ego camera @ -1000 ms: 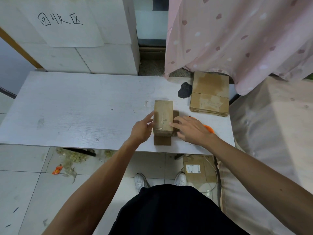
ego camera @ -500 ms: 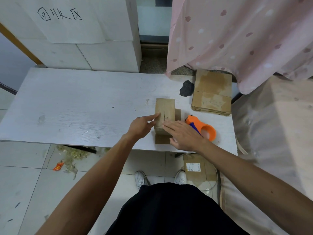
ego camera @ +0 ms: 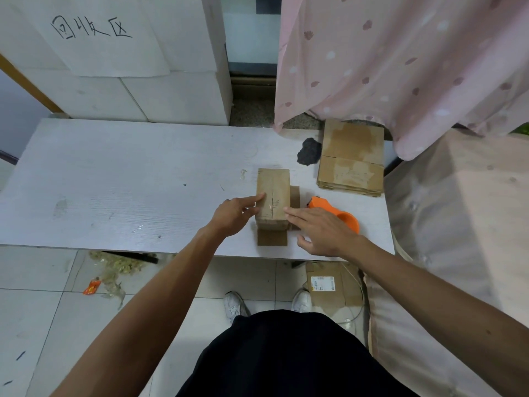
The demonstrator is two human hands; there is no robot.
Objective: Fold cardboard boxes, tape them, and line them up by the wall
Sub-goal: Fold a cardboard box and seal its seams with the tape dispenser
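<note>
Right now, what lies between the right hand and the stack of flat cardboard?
Head view: the orange tape dispenser, partly behind the right hand, then bare table up to the flat cardboard stack.

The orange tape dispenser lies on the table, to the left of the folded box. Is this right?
Not quite: the head view shows the orange tape dispenser on the table, to the right of the folded box.

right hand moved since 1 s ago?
Yes. The right hand has slid back toward the near edge of the table. Earlier it covered the orange tape dispenser, which now mostly shows. Its fingertips sit at the right edge of the box.
</note>
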